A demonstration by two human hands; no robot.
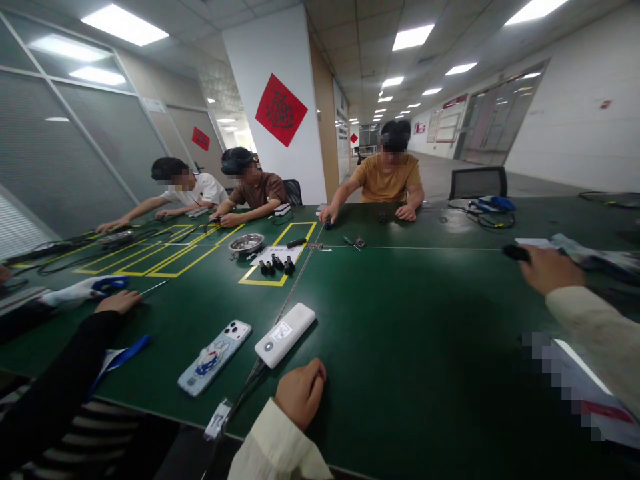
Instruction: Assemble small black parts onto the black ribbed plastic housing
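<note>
While the person's left hand (301, 392) rests at the lower centre of the frame, curled into a loose fist with nothing visible in it, the right hand (550, 268) reaches out at the right, fingers closed around a small black object (515, 253). That object sits at the right of the frame, near the far side of the dark green worktop (425, 327); its exact shape is hard to tell. Just above the left hand lies a white power bank (293, 327), with a phone in a pale blue case (215, 358) beside it. At the centre, short black cylinders (277, 265) stand near a metal bowl (245, 244). At the left, a co-worker's black-sleeved hand (119, 302) holds a thin rod (156, 287). Across the worktop, a person in a mustard shirt (390, 179) and two others lean over their work.
</note>
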